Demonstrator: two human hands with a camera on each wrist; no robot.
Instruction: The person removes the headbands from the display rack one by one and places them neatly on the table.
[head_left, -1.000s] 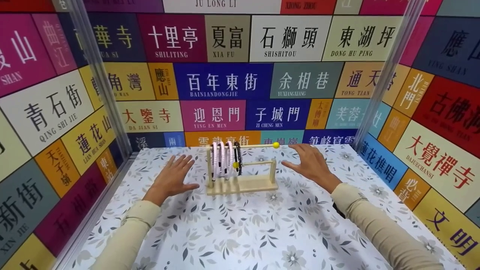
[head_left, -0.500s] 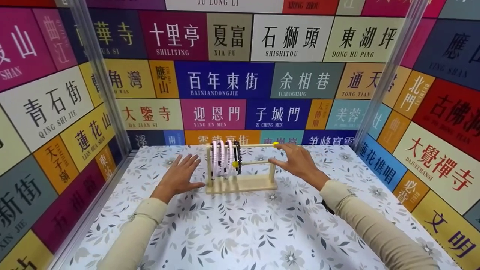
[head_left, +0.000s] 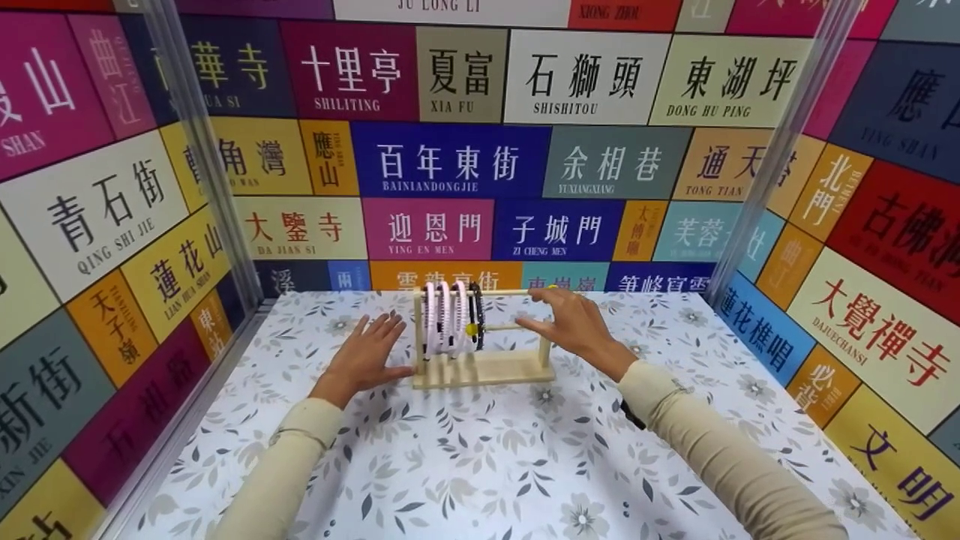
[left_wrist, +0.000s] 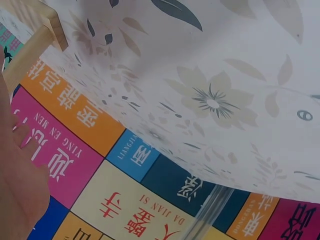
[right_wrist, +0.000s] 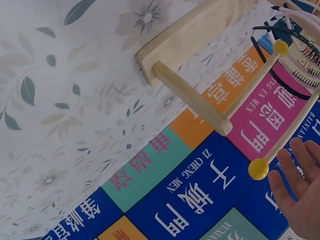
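A pale wooden rack [head_left: 517, 367] stands toward the far side of the table. Several pale pink and white headbands [head_left: 442, 319] and dark ones [head_left: 478, 311] hang at its left end. My left hand [head_left: 364, 352] is beside the left post, fingers spread, thumb close to the base; whether it touches cannot be told. My right hand [head_left: 576, 322] is at the rack's right end, fingers extended by the upper rod. In the right wrist view my right fingers [right_wrist: 295, 175] are near that rod's yellow ball [right_wrist: 258, 169], holding nothing. Another yellow ball [right_wrist: 281, 48] tips the lower rod.
The table [head_left: 465, 465] wears a white cloth printed with grey leaves and flowers. Panels with colourful place-name signs [head_left: 450, 161] enclose it at the back and sides. Clear corner strips [head_left: 199, 150] run up where the panels meet.
My right hand has moved left from outside the rack to its upper rod end, now covering most of the yellow ball. My left hand has shifted slightly right, toward the left post.
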